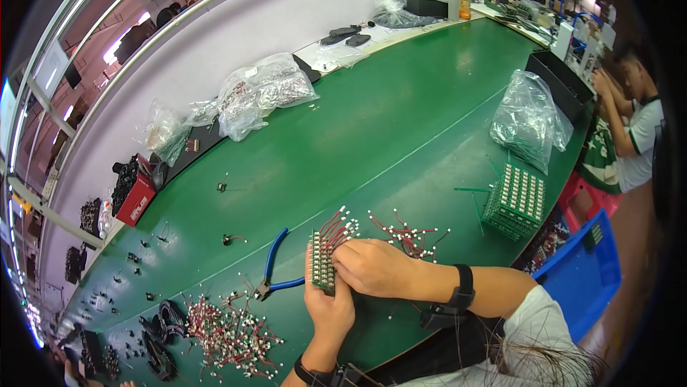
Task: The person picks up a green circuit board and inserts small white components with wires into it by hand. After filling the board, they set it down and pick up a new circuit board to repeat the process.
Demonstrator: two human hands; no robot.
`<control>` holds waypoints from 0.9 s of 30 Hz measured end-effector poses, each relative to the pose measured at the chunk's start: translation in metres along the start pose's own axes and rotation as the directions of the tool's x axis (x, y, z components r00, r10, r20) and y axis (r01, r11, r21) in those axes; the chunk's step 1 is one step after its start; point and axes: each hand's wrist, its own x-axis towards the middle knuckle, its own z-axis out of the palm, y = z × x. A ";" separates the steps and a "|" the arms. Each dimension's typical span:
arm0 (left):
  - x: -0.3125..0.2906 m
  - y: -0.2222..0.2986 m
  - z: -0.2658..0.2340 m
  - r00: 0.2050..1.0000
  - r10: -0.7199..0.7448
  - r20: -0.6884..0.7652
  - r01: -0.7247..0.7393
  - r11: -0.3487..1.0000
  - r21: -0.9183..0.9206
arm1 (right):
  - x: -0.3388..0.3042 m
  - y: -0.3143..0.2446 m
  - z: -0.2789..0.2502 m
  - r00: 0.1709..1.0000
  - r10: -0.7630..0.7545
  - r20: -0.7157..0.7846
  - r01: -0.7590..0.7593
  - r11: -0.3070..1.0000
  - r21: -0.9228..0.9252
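Upright in my left hand (330,313) is a green circuit board panel (320,262) with rows of small pale connectors. Red cables with white plugs (338,227) fan out from its upper right side. My right hand (378,269) is closed against the panel's right edge, its fingertips pinched together below the cables; whatever lies between them is hidden. Just left of the panel, blue-handled pliers (275,258) lie on the green table. Behind my right hand is a loose bunch of red cables (409,235).
A large heap of red cables (232,333) covers the near left. Stacked circuit boards (517,201) stand at right, by a clear plastic bag (528,119) and a black box (562,86). A blue bin (583,280) is beside the table. Another person (633,115) sits far right.
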 end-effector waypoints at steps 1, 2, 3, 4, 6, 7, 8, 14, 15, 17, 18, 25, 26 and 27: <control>0.000 -0.001 -0.001 1.000 -0.006 0.010 0.006 1.000 0.005 | 0.000 0.000 0.000 1.000 -0.011 0.007 0.011 0.999 -0.037; 0.000 -0.001 -0.001 1.000 -0.012 0.020 0.012 1.000 0.009 | -0.001 -0.002 0.000 1.000 -0.010 0.008 0.010 0.999 -0.038; 0.000 -0.001 -0.001 1.000 -0.013 0.020 0.013 1.000 0.008 | -0.001 -0.005 -0.001 1.000 0.017 0.007 -0.016 0.998 -0.052; 0.000 0.001 0.000 1.000 -0.011 0.016 0.011 1.000 -0.008 | -0.001 -0.007 -0.002 0.999 0.044 0.007 -0.043 0.997 -0.067; 0.000 0.002 -0.001 1.000 -0.009 0.012 0.010 1.000 -0.025 | -0.002 -0.005 -0.002 0.997 0.071 0.024 -0.069 0.993 -0.094; 0.000 0.002 -0.003 0.999 -0.003 0.047 0.001 0.999 0.054 | -0.002 -0.004 -0.002 0.994 0.099 0.039 -0.093 0.988 -0.122; -0.001 0.002 -0.004 0.997 -0.001 0.081 -0.010 0.991 0.133 | -0.002 -0.003 -0.001 0.994 0.099 0.042 -0.093 0.988 -0.121; -0.002 0.003 -0.001 0.999 -0.031 0.033 0.028 0.996 0.079 | 0.000 -0.004 0.008 0.994 0.111 0.007 -0.109 0.988 -0.111; -0.002 0.003 0.001 0.999 -0.031 0.035 0.029 0.997 0.075 | 0.001 -0.002 0.011 0.994 0.101 -0.041 -0.104 0.992 -0.072; 0.000 0.003 0.002 0.999 -0.003 -0.044 0.001 0.999 -0.035 | 0.003 -0.002 0.008 0.992 0.093 -0.088 -0.096 0.995 -0.030; 0.001 0.003 0.000 0.999 -0.004 -0.047 0.002 0.999 -0.033 | 0.007 -0.003 0.001 0.984 0.129 -0.127 -0.134 0.991 -0.031; 0.013 -0.003 -0.017 0.964 -0.158 -0.215 0.112 0.971 -0.213 | 0.001 0.020 -0.025 0.943 0.153 0.296 -0.143 0.988 -0.054; 0.012 -0.002 -0.016 0.964 -0.158 -0.215 0.111 0.971 -0.214 | -0.001 0.020 -0.023 0.903 0.141 0.405 -0.118 0.990 -0.083; 0.011 0.001 -0.013 0.963 -0.153 -0.222 0.111 0.975 -0.193 | 0.002 0.020 -0.020 0.854 0.174 0.490 -0.179 0.983 -0.036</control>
